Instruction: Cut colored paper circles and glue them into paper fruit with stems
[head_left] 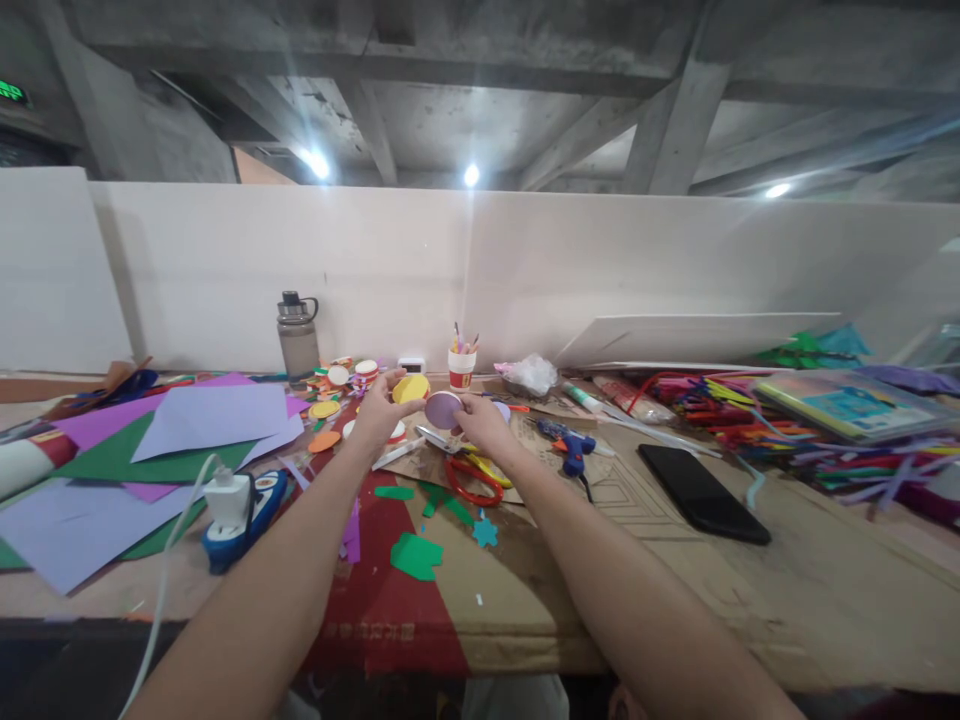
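My left hand [385, 408] is closed on a yellow round disc [412, 389], held up over the middle of the table. Close beside it, my right hand [480, 420] pinches a purple round disc [443, 410] by its right edge. Under the hands lie red-handled scissors [474, 483] and a yellow-handled tool [491, 470], partly covered by my right wrist. More round pieces, such as a yellow one [324, 409] and an orange one [325, 441], lie left of my left hand. Green paper scraps [417, 556] and a blue star-shaped cutout [485, 531] are nearer to me.
Coloured paper sheets [210, 422] and a blue power strip [247, 520] with a white charger are at left. A bottle [298, 340] and a paper cup of pencils [461, 368] stand behind. Right are a blue glue gun [574, 452], a black phone [703, 492] and colourful strips [697, 405].
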